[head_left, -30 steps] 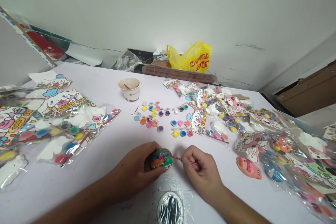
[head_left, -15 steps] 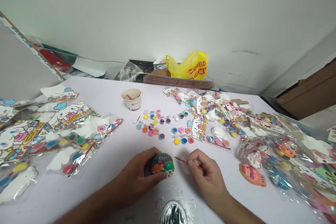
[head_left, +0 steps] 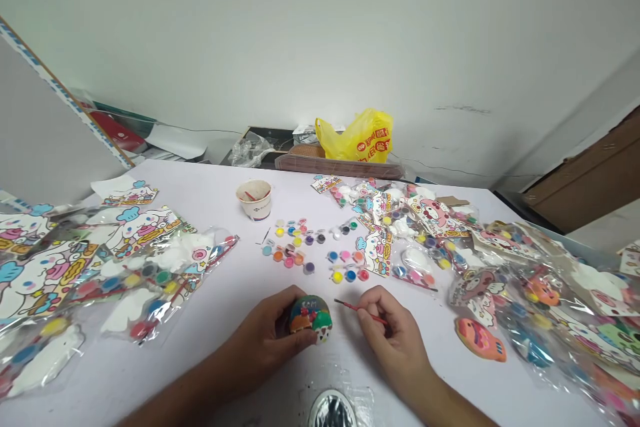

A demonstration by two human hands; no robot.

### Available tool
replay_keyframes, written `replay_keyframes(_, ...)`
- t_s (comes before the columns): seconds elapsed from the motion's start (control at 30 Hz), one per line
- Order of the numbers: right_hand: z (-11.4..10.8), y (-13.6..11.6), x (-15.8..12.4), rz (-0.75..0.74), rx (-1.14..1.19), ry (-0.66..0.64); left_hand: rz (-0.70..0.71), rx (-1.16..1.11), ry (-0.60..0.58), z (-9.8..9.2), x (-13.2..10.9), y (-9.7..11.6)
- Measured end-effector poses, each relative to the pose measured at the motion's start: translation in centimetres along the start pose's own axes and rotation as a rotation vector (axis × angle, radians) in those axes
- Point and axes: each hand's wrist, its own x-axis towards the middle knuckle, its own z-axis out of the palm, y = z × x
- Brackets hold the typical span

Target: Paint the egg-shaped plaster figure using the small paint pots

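Observation:
My left hand (head_left: 267,330) grips a small rounded painted figurine (head_left: 311,315) by its left side, thumb along the lower front. Green, blue, orange and red paint covers the figurine, with pale lettering near its top. In my right hand (head_left: 393,327) is a thin red paintbrush (head_left: 357,308), pinched between thumb and fingers. Its dark tip points left at the figurine and stays apart from it. Beyond the hands lie small paint pots (head_left: 350,275) in several colours. A paper cup (head_left: 254,200) with a brush inside stands farther back.
Clear bags of white figures and paints spread over the left (head_left: 150,293) and right (head_left: 545,320) of the table. A painted orange piece (head_left: 480,340) lies right of my right hand. A round shiny disc (head_left: 333,408) is at the near edge. A yellow plastic bag (head_left: 357,137) stands behind.
The camera view has shifted slightly, so the table sits a little lower in it. Both hands keep their holds, with the brush tip still apart from the figurine.

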Motion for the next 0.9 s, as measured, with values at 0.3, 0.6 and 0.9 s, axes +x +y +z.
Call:
replay_keyframes(0.3, 0.5, -0.9, 0.0, 0.053, 0.042, 0.074, 0.003, -0.085, 0.001, -0.1, 0.0, -0.5)
replay_keyframes(0.6, 0.4, -0.7, 0.0, 0.087, 0.067, 0.073, 0.01, -0.126, -0.004, -0.2, 0.3, -1.2)
replay_keyframes(0.9, -0.6, 0.0, 0.6, 0.052, -0.038, 0.134, 0.007, -0.09, -0.008, 0.0, 0.2, -1.0)
